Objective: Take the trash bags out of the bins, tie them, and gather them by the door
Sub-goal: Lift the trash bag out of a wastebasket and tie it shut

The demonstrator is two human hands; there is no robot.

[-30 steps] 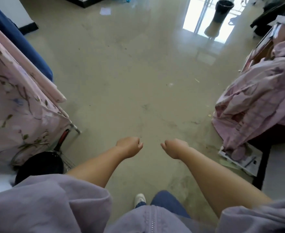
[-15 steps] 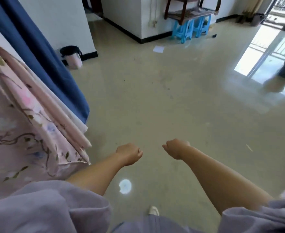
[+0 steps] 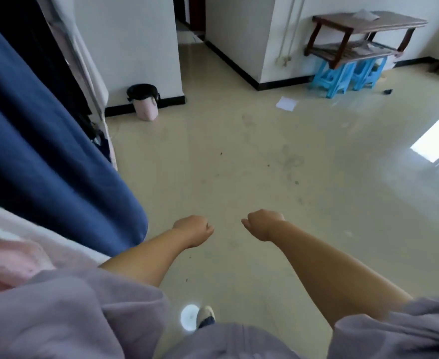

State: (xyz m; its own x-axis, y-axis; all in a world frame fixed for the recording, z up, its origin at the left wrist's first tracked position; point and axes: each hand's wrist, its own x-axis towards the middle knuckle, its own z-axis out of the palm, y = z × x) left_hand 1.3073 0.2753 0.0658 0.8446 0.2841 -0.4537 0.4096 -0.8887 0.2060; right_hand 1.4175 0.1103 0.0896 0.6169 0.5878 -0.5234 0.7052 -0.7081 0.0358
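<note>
A small pink bin (image 3: pixel 146 111) lined with a black trash bag (image 3: pixel 142 91) stands on the floor against the white wall corner, far ahead and to the left. My left hand (image 3: pixel 195 229) and my right hand (image 3: pixel 263 224) are held out low over the bare floor, both curled into fists with nothing in them. They are side by side, a short gap between them, well short of the bin.
Blue and pink cloth (image 3: pixel 44 161) hangs along the left. A dark wooden table (image 3: pixel 363 35) over blue plastic stools (image 3: pixel 342 76) stands at the back right. A sheet of paper (image 3: pixel 286 103) lies on the floor. A doorway (image 3: pixel 190 22) opens behind the bin.
The view has swung left and up: the pink bin, wall corner and wooden table came closer into view. The bright glass door slid off to the right. Both fists kept their pose.
</note>
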